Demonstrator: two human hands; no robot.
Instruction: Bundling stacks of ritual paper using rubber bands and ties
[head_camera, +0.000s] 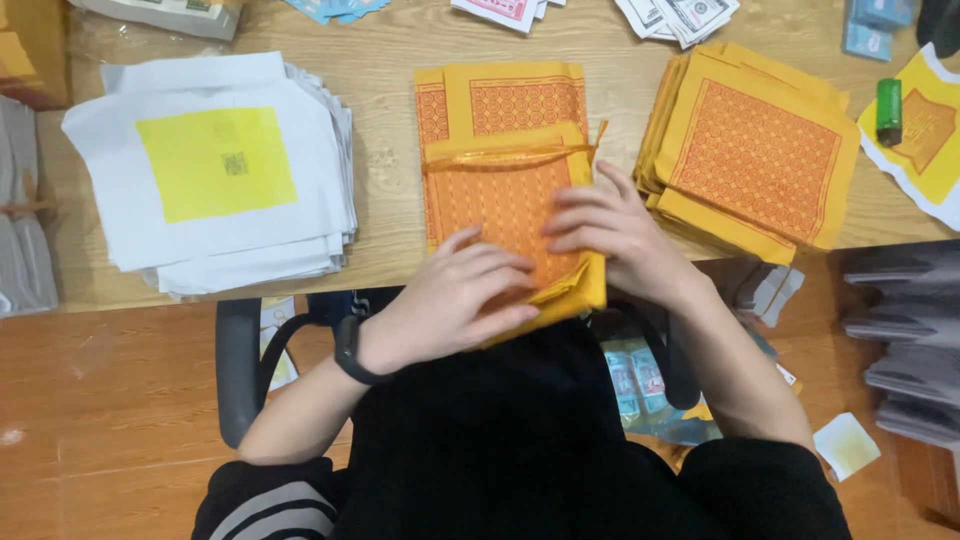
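My single head camera, looking steeply down from above, close over the wooden table edge, lap in frame.

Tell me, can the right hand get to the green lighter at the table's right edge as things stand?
Probably yes. The right hand rests on the orange bundle; only a flat orange paper stack lies between it and the green lighter.

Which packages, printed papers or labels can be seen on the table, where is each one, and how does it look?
Orange bundle: table centre, under left hand and right hand; rectangular, patterned, tied with a ribbon.
Orange stack: right of it; square patterned sheets, yellow borders.
White stack: left side; white sheets with a yellow square.
Green lighter: far right, on a yellow-and-white sheet.
Banknote-like papers: top edge; grey-white.
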